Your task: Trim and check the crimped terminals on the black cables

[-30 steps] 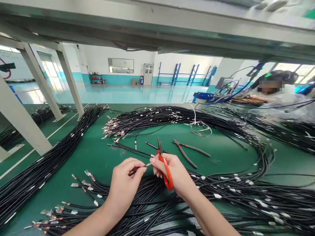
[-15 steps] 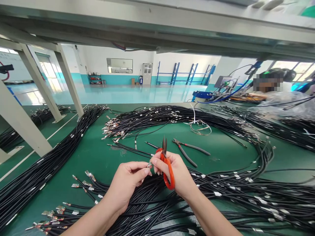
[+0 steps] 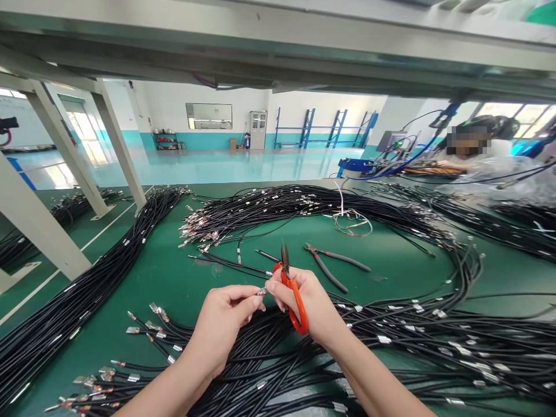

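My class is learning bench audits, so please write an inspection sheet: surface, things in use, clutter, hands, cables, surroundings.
Surface: green table, pale marks
Things in use: small metal terminal; orange-handled scissors
Clutter: pliers lying with handles spread
Hands: left hand pinches the terminal; right hand holds the scissors, fingertips at the terminal
Cables: black cables in several bundles, many metal-tipped
Surroundings: beam overhead; blue racks behind; co-worker at right

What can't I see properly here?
In the head view:
The metal tip: tiny, partly covered by the left hand.
The scissors: partly covered by the right hand.
The near cables: cut off by the bottom edge.
The white tags: too small to show any writing.
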Available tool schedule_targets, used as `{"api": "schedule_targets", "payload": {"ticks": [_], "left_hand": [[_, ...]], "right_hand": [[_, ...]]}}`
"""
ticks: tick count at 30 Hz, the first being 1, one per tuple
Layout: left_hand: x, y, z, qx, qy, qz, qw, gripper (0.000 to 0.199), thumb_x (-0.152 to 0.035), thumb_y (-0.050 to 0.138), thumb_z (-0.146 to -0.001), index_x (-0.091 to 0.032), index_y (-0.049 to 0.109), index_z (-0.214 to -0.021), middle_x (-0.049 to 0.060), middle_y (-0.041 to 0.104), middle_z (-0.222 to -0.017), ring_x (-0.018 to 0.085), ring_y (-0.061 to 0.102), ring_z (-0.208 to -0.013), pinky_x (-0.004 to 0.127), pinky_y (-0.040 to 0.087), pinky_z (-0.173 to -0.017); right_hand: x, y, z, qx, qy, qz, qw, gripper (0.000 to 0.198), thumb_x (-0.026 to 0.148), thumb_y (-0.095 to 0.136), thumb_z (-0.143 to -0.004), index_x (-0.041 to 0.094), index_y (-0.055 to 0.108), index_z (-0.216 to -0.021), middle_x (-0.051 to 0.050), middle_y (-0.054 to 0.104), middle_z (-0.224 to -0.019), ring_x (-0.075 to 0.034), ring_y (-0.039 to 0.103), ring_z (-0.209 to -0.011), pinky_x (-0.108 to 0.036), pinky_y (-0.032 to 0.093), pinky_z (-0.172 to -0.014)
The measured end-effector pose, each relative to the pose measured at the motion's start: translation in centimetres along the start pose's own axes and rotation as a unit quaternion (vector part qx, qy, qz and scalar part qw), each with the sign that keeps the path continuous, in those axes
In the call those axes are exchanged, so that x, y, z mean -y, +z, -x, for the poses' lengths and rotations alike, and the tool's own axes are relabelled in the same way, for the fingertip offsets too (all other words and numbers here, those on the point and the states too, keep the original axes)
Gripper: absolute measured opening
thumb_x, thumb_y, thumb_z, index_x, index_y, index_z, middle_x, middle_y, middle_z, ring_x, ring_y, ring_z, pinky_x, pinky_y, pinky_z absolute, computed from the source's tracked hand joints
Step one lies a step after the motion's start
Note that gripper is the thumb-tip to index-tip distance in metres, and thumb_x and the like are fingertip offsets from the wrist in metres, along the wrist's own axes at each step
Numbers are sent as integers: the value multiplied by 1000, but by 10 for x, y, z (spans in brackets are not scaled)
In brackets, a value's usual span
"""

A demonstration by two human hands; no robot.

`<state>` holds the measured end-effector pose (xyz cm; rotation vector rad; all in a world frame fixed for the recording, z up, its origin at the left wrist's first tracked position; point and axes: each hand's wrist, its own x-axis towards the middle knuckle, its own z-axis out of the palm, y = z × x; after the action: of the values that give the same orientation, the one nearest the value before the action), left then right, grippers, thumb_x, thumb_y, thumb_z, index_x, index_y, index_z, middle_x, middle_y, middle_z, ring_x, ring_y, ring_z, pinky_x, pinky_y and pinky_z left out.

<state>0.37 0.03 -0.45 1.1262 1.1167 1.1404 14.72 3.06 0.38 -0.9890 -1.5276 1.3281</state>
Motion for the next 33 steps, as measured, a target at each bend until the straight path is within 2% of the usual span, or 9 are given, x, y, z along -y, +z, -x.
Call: {"api": "schedule_targets", "payload": {"ticks": [7, 12, 14, 16, 18, 21, 25, 33], "left_hand": [[-3, 1, 0, -2, -10, 14, 1000, 15, -26, 62, -69, -11, 65, -69, 1, 53, -59, 5, 26, -48, 21, 18, -45], [-8, -1, 2, 38, -26, 38, 998, 17, -25, 67, -66, -13, 66, -78, 1, 57, -68, 6, 36, -55, 19, 25, -50], [-8, -2, 1, 46, -25, 41, 998, 17, -29, 65, -69, -12, 64, -72, 0, 52, -61, 5, 33, -52, 19, 23, -48], [-8, -3, 0, 47, -30, 45, 997, 26, -33, 60, -73, -10, 61, -62, -2, 44, -53, 4, 26, -47, 20, 17, -45], [-6, -3, -2, 49, -45, 61, 996, 30, -34, 58, -74, -9, 58, -57, -2, 43, -53, 4, 24, -45, 21, 12, -44], [-5, -4, -2, 61, -68, 92, 992, 26, -31, 58, -73, -9, 57, -59, -1, 46, -55, 3, 25, -44, 22, 10, -43], [-6, -4, -3, 77, -92, 119, 986, 21, -29, 59, -72, -9, 60, -64, -2, 43, -52, 4, 26, -44, 21, 11, -43], [-6, -5, -2, 95, -64, 95, 989, 20, -29, 62, -70, -9, 61, -67, -1, 45, -56, 4, 26, -47, 22, 11, -44]], "right_hand": [[-3, -1, -2, 1, 10, -2, 1000, 20, 28, 59, -72, 16, 46, -62, 7, 42, -45, -6, 34, -43, -20, 27, -44], [-2, -1, -2, -10, -1, 7, 1000, 21, 31, 60, -71, 16, 48, -62, 5, 44, -48, -7, 36, -46, -21, 28, -46], [-2, -1, -2, -11, -4, 8, 1000, 22, 31, 60, -71, 16, 48, -62, 5, 44, -48, -8, 36, -47, -21, 29, -47], [-1, 0, -2, -13, -3, 9, 1000, 22, 32, 61, -70, 16, 48, -61, 5, 44, -48, -8, 37, -47, -21, 30, -48], [0, 1, -1, -16, 2, 9, 1000, 22, 32, 61, -70, 16, 49, -61, 5, 44, -47, -8, 37, -46, -21, 30, -47], [0, 4, -1, -24, 12, 6, 1000, 21, 29, 59, -70, 16, 48, -58, 6, 43, -45, -7, 36, -44, -21, 28, -45], [0, 5, -2, -33, 23, -3, 999, 21, 26, 58, -71, 16, 47, -55, 6, 43, -44, -7, 36, -43, -20, 28, -45], [1, 4, -2, -47, 20, -5, 999, 25, 31, 60, -68, 16, 46, -54, 6, 42, -42, -7, 35, -42, -21, 27, -44]]}}
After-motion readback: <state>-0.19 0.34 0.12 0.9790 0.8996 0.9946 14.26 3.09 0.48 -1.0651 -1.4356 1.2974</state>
